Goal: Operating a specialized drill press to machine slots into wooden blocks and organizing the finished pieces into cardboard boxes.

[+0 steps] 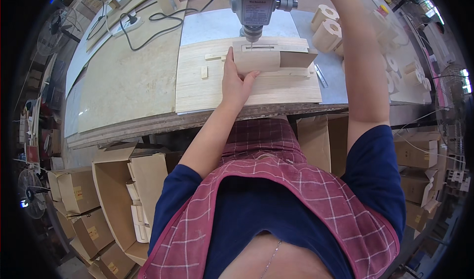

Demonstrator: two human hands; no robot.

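Pale, matt bare wood forms the block (256,60) and board (247,86); the drill head (256,2) is grey metal.

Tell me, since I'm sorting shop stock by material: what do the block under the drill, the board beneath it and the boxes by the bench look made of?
Block: pale bare wood, faint grain, seemingly unfinished; the left hand steadies it.
Board: light wood, fine straight grain, matte; possibly plywood.
Boxes: brown cardboard, with folded flaps.

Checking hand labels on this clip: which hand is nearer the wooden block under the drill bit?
Left. The left hand holds the wooden block, fingers on its front face. The right arm reaches up past it, hand out of frame.
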